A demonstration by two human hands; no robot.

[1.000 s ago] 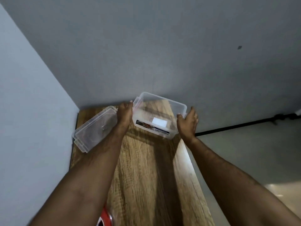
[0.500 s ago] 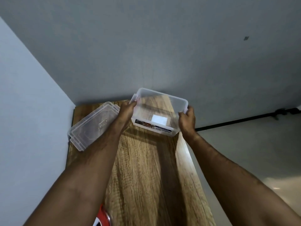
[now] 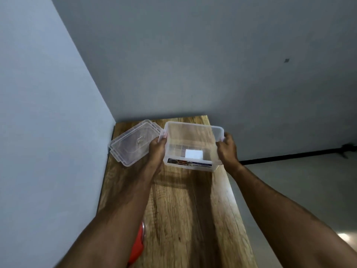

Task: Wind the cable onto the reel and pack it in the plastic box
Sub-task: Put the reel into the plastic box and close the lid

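Observation:
A clear plastic box (image 3: 193,146) with a label on its near wall sits open at the far end of the wooden table (image 3: 185,209). My left hand (image 3: 157,151) grips its left side and my right hand (image 3: 227,148) grips its right side. The box looks empty. Its clear lid (image 3: 133,145) lies flat to the left, near the wall corner. A red object (image 3: 138,246), partly hidden under my left forearm, shows at the table's near left; I cannot tell whether it is the reel. No cable is in sight.
Grey walls close off the table's left side and far end. The table's right edge drops to a pale floor. A black rod (image 3: 293,156) runs along the base of the far wall on the right.
Both hands have closed on the box's sides and drawn it a little nearer along the table. The lid has stayed where it was.

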